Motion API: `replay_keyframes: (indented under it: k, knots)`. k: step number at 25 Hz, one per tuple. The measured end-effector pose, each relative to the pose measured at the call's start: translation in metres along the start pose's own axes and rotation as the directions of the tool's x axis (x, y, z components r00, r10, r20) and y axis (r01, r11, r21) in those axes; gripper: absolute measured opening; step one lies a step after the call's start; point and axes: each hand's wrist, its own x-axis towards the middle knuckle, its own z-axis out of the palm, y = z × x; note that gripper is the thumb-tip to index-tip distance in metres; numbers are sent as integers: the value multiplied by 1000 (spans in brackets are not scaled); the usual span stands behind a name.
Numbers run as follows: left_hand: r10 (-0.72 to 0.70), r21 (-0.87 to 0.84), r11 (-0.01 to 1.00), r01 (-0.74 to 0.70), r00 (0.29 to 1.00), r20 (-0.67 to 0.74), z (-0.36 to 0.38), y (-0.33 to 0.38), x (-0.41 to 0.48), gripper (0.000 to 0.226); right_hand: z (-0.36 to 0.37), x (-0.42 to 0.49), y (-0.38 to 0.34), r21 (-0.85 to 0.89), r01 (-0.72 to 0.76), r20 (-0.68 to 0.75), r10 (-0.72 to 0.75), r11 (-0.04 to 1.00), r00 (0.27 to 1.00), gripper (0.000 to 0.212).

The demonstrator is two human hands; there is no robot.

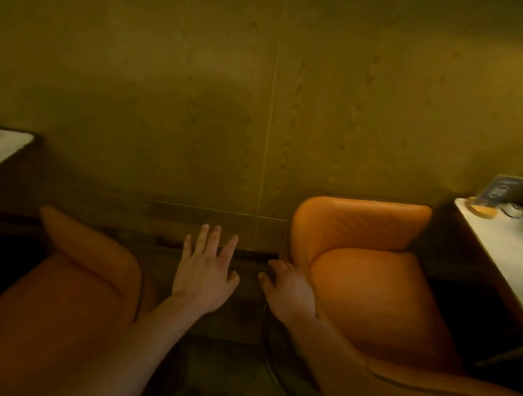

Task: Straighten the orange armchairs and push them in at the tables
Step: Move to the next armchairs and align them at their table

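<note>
Left hand [207,273] splayed, empty, in gap left of right armchair [369,278]. Right hand [291,291] loose at its arm, contact unclear, likely to swing it toward bench [512,250] on its right. Other armchair [75,289] further left.

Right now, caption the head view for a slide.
Open left hand and right hand between left orange armchair and right orange armchair.
</note>
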Motion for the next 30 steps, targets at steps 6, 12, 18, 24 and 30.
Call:
replay_keyframes:
  k: [6, 12, 18, 24, 30]
  knots:
    - [-178, -83, 980, 178, 984, 12, -1, -63, -59, 76, 34, 1, -70, -32, 139, 88, -136, 990, 987, 48]
    - [-377, -166, 912, 375, 926, 25, 9, -135, -125, 72, 79, -6, -148, 0, 236, 252, -228, 972, 940, 49]
    - [-574, -180, 789, 588, 809, 126, 13, -185, -173, 73, 130, -16, -205, -30, 409, 394, -365, 912, 843, 49]
    - [-761, -191, 549, 814, 581, 288, 62, -178, -222, 68, 176, -6, -213, -41, 530, 596, -405, 847, 694, 55]
    - [-838, -300, 121, 946, 259, 480, 107, -150, -255, 65, 209, 4, -185, -27, 688, 721, -463, 725, 516, 52]
